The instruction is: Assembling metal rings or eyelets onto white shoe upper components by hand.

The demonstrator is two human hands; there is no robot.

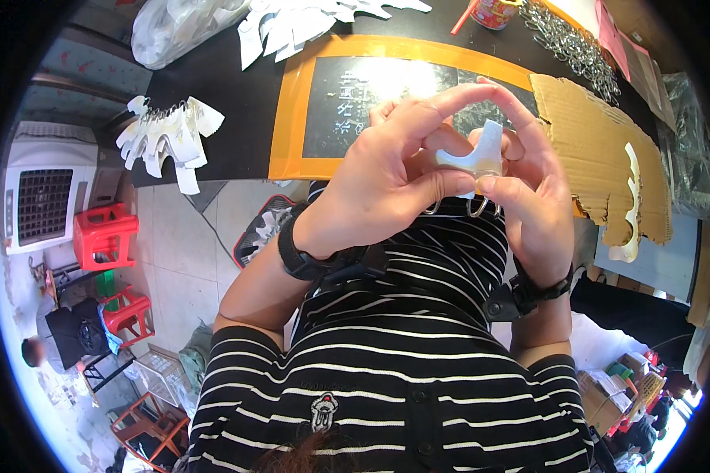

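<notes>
Above the near edge of the table, both hands hold a small white curved piece (485, 148) between them. Metal rings (476, 206) hang from its lower edge, partly covered by my fingers. My left hand (390, 162) is closed, its thumb and fingers pinching the left part of the piece. My right hand (535, 189) pinches the right part, thumb tip near the left thumb and index finger arched over the top. Whether the fingers also grip a ring is hidden.
A bunch of white pieces on rings (170, 140) lies on the table's left. Farther back are a plastic bag (183, 27), white cut pieces (292, 27), a red container (495, 12) and heaped metal rings (572, 49). Torn cardboard (588, 134) lies right; red stools (106, 236) stand left.
</notes>
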